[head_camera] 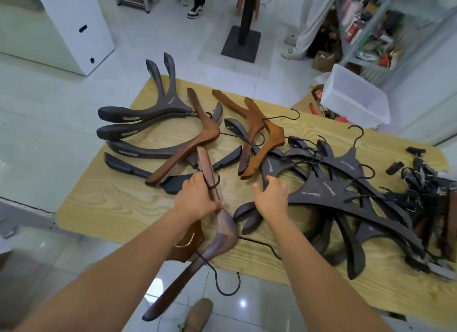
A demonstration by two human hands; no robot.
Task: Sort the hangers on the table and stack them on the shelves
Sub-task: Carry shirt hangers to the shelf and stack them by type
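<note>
A light wooden table carries many hangers. My left hand grips a dark reddish-brown wooden hanger by one arm, its other arm and black hook hanging past the near table edge. My right hand reaches over the edge of a heap of black flat hangers at the right, fingers spread and relaxed, touching a dark hanger. Grey thick hangers lie at the left. Brown wooden hangers lie in the middle.
A clear plastic bin stands beyond the table's far right corner. Metal shelves with assorted goods stand at the upper right. Black clips pile at the table's right end. A black pedestal and a person's legs are on the floor behind.
</note>
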